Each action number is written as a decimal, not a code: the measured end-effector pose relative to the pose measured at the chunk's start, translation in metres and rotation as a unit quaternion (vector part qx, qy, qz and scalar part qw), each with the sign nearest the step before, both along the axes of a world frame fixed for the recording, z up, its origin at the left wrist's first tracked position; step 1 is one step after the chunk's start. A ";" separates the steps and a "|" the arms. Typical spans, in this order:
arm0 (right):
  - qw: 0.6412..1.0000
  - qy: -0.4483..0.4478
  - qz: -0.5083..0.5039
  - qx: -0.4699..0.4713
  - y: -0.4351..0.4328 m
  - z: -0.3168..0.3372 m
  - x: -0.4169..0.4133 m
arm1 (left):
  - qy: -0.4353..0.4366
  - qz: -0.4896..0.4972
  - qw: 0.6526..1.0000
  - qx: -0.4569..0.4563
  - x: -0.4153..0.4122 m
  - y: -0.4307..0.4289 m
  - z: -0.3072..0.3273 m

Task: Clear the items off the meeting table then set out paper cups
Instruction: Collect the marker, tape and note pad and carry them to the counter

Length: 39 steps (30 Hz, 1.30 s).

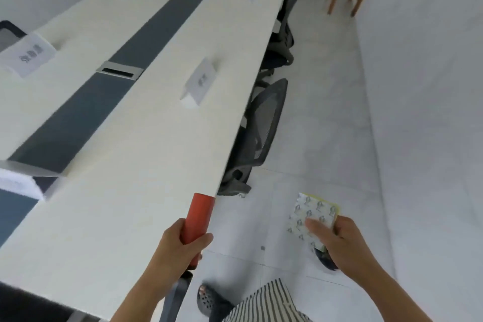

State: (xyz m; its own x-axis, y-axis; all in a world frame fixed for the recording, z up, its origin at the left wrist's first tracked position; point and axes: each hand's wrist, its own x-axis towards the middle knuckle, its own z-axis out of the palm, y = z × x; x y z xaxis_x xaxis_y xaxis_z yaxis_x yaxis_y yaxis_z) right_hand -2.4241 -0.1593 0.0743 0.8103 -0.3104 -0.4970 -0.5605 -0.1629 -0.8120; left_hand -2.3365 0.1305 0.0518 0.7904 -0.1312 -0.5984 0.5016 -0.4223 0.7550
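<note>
Clearing step in hand, by the look of it: both hands loaded, no paper cups anywhere in view. Gripped by the left hand (180, 248): a red cylinder (199, 214), probably a flask or bottle. Fingers (202, 239) curled fully round its lower half, thumb across the front, top end tilted up and forward past the fingers, just over the edge of the white surface (125, 170). Not resting on that surface as far as can be told; carried at its rim. Pinched in the right hand (339, 242): a flat patterned packet (312, 213) with a yellow edge, thumb pressed on its face, other fingers folded behind. Tucked under the same hand: something dark (326, 260), too hidden to name. Held out over the floor (326, 112), well to the right of the left fingers and off the surface. Both forearms stretched forward from the body at about the same height. Far ahead of the fingers, on the surface: several name placards (200, 83), upright, well apart; perhaps not for clearing, cannot judge. Ahead and between the two sets of fingers, tucked against the surface edge: mesh chairs (264, 123). Next move, as a guess: carry both loads to some drop-off spot not in view, with the cylinder kept upright against spills, free both hands, then fetch the cups. Blurred throughout; fine detail unreliable.
</note>
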 end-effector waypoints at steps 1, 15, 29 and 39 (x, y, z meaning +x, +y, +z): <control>1.000 0.002 -0.019 -0.003 -0.016 0.000 -0.014 | -0.002 -0.022 1.000 -0.001 -0.001 -0.022 0.002; 0.977 0.003 -0.215 -0.002 -0.182 -0.020 -0.062 | -0.015 -0.212 0.977 0.017 0.013 -0.227 0.011; 0.943 -0.044 -0.329 -0.002 -0.353 0.016 0.119 | -0.055 -0.308 0.949 -0.018 0.239 -0.449 0.033; 0.957 -0.001 -0.290 0.006 -0.531 -0.007 0.244 | -0.033 -0.313 0.949 0.018 0.369 -0.607 0.013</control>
